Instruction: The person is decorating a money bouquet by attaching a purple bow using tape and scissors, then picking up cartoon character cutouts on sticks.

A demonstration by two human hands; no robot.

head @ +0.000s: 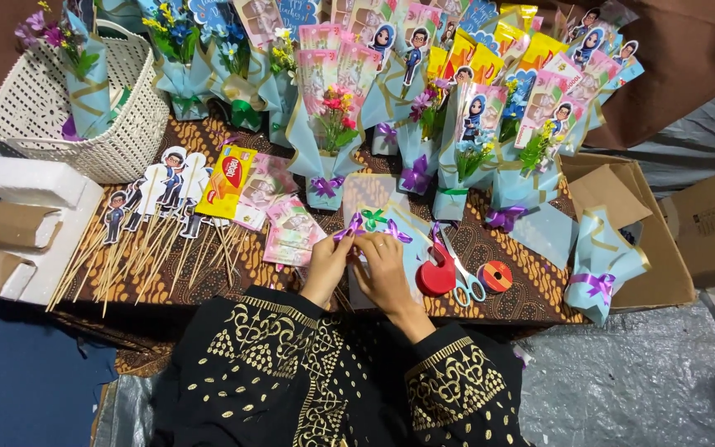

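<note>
A home craft corner for making gift bouquets

A low worktop under a brown batik cloth is crowded with blue paper-wrapped bouquets, cartoon cut-outs on skewers, scissors and a tape dispenser. Around it stand a white basket, foam blocks and an open cardboard box, all over tarpaulin.

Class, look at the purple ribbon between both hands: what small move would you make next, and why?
Probably pull the loops snug. Both the left hand and right hand pinch the purple ribbon, whose loops and tails already spread to either side over the blue wrap, so the bow looks formed but possibly not tightened.
</note>
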